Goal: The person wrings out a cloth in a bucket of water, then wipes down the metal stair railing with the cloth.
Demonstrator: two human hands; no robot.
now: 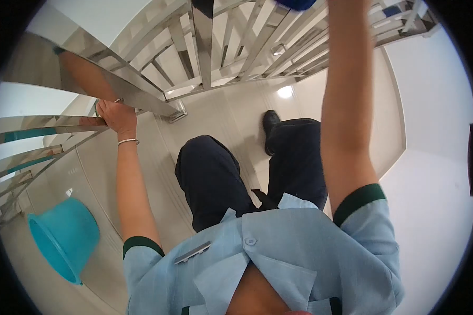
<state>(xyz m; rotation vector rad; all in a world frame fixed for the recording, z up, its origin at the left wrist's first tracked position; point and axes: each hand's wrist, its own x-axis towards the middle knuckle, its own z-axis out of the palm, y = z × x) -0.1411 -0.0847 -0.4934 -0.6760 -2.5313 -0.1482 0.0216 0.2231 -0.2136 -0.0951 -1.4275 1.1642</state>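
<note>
My left hand (118, 116) is closed around a bar of the shiny metal stair railing (81, 121), beside a thick square post (142, 93); a bracelet circles that wrist. My right forearm (349, 89) stretches up past the top edge, so the hand itself is cut off. Close to where it leaves the picture, a piece of something blue (298, 3), possibly a cloth, shows against the railing bars (268, 39). Whether my right hand holds it cannot be seen.
A turquoise bucket (71, 236) stands on the tiled floor (228, 113) at the lower left. Sloping metal rails run along the top and left. A white wall (431, 194) rises on the right. My black shoe (270, 123) is planted below the railing.
</note>
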